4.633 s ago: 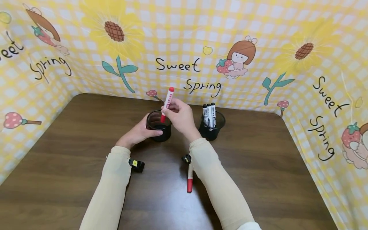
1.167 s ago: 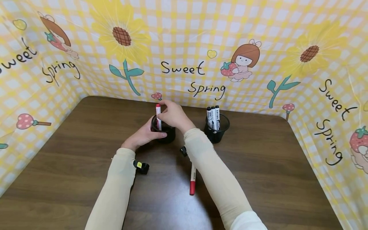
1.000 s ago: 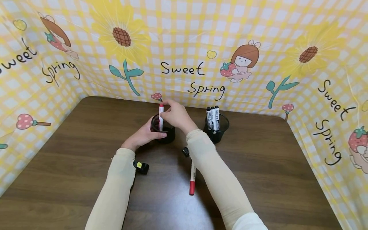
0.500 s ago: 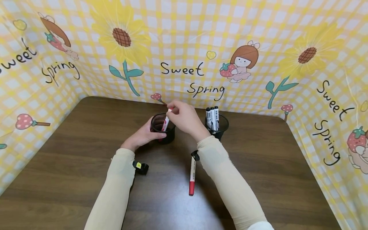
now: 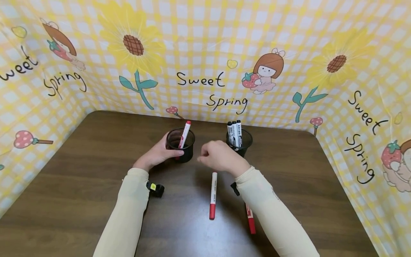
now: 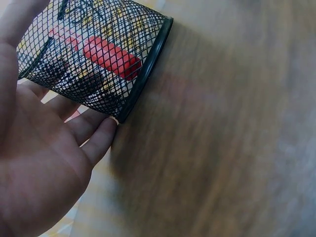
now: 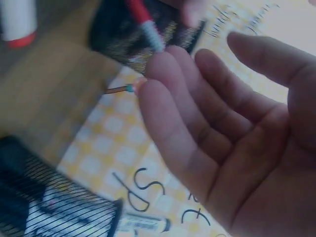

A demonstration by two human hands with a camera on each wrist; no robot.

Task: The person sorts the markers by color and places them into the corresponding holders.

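My left hand [image 5: 157, 153] grips a black mesh pen cup [image 5: 187, 156], its thumb across the near side. Inside that cup leans a red-capped white marker [image 5: 184, 134]; its red lower end [image 6: 112, 57] shows through the mesh in the left wrist view. My right hand [image 5: 221, 157] hovers over the table between the two cups, holding nothing. In the right wrist view its fingers are loosely bent and the thumb stands apart. Below it on the table lies a red marker [image 5: 213, 196]. Another red marker [image 5: 250, 219] is partly covered by the right forearm.
A second black mesh pen cup [image 5: 246, 141] stands to the right and holds several black-capped markers [image 5: 234, 134]. The brown wooden table [image 5: 86, 178] is bordered at the back and sides by a yellow checked cloth [image 5: 205, 39].
The right hand has lowered the red marker into the left cup, let go of it and drawn back to the right. A second red marker has come into view beside the forearm.
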